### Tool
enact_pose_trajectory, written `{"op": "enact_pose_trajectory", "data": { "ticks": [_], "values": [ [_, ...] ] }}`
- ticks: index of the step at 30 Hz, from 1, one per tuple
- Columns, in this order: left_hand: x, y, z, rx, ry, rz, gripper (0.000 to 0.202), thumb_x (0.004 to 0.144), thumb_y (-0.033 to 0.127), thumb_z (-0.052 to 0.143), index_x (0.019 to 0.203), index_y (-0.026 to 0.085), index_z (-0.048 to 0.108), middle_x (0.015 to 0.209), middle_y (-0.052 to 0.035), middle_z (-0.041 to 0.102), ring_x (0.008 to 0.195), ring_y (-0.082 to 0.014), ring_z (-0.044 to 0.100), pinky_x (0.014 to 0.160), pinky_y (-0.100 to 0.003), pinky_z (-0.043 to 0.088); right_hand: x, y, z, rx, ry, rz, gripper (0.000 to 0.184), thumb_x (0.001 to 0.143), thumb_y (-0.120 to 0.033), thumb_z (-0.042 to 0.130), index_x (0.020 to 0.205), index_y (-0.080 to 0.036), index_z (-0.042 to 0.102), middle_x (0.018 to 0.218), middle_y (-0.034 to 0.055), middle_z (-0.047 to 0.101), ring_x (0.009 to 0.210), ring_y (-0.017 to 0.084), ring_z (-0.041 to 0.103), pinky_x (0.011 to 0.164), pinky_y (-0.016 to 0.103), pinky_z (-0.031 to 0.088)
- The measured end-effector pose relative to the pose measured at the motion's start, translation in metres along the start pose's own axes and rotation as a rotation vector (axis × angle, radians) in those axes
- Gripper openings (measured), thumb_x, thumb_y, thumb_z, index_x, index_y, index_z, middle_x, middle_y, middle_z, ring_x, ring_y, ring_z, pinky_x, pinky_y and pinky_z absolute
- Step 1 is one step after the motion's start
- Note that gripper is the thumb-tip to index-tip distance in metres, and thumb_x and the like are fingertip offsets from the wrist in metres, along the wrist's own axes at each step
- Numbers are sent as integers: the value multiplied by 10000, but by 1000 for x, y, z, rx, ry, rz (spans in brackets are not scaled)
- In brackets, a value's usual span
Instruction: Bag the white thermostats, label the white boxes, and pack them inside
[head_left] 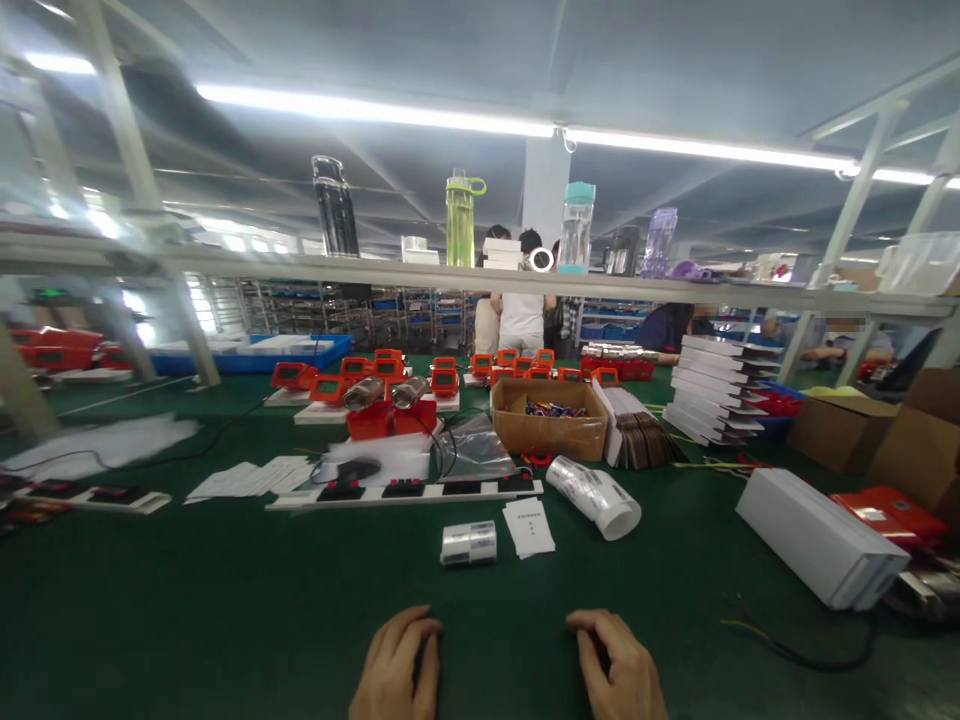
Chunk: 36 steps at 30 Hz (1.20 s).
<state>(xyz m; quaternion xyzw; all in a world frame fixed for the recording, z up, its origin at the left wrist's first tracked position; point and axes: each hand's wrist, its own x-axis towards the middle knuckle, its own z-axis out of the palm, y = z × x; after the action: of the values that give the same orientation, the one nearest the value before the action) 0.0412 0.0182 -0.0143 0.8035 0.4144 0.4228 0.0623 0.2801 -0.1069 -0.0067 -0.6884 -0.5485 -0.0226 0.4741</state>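
My left hand point(396, 665) rests on the green table point(300, 600) near its front edge, fingers slightly bent and thumb apart, holding nothing. To its right my right hand point(619, 668) lies on the same surface, fingers loosely curved and a gap between thumb and forefinger, with nothing in it. Ahead of the left hand is a small roll of printed labels point(469, 543). Beside that roll lie white printed cards point(529, 527). A longer roll of clear film with labels point(594, 497) lies on its side beyond my right hand.
A power strip point(405, 492) crosses the table ahead. Behind it stand orange-red housings point(328, 387) and an open cardboard box point(550, 430) of small parts. At right are a long white box point(821, 535), a cable point(810, 662) and stacked white trays point(716, 390). Bottles line the overhead shelf point(420, 272).
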Motion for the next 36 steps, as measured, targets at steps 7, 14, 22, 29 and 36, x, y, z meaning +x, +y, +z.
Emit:
{"op": "enact_pose_trajectory", "data": {
  "ticks": [7, 14, 22, 29, 36],
  "values": [
    [5, 38, -11, -39, -109, -137, 242, 899, 235, 399, 909, 183, 635, 1071, -94, 612, 1086, -248, 544, 979, -434, 464, 3, -17, -17, 24, -73, 142, 232, 884, -236, 455, 945, -191, 673, 961, 66, 693, 921, 213, 629, 858, 352, 472],
    [3, 38, -10, -57, -114, -136, 191, 884, 187, 433, 874, 176, 623, 1051, -102, 609, 1074, -255, 524, 979, -443, 450, 1, -15, -18, 41, -84, 154, 216, 873, -246, 472, 929, -196, 674, 945, 56, 692, 906, 211, 618, 852, 363, 466],
    [4, 39, -10, -62, -110, -135, 189, 891, 177, 427, 881, 184, 615, 1069, -98, 596, 1097, -252, 512, 975, -442, 459, 0, -15, -17, 45, -88, 151, 215, 880, -258, 473, 938, -192, 669, 952, 57, 687, 906, 214, 613, 846, 375, 466],
    [2, 36, -10, -95, -113, -150, 184, 893, 191, 428, 883, 195, 612, 1074, -93, 584, 1108, -263, 505, 970, -474, 458, -1, -15, -17, 32, -106, 150, 232, 890, -273, 452, 950, -203, 665, 953, 52, 688, 912, 212, 618, 847, 374, 478],
    [1, 37, -11, -135, -100, -160, 193, 897, 163, 413, 884, 197, 602, 1067, -92, 574, 1097, -263, 510, 963, -502, 454, -3, -9, -13, 19, -116, 135, 281, 893, -340, 430, 939, -216, 678, 960, 58, 699, 934, 232, 638, 874, 403, 491]
  ]
}}
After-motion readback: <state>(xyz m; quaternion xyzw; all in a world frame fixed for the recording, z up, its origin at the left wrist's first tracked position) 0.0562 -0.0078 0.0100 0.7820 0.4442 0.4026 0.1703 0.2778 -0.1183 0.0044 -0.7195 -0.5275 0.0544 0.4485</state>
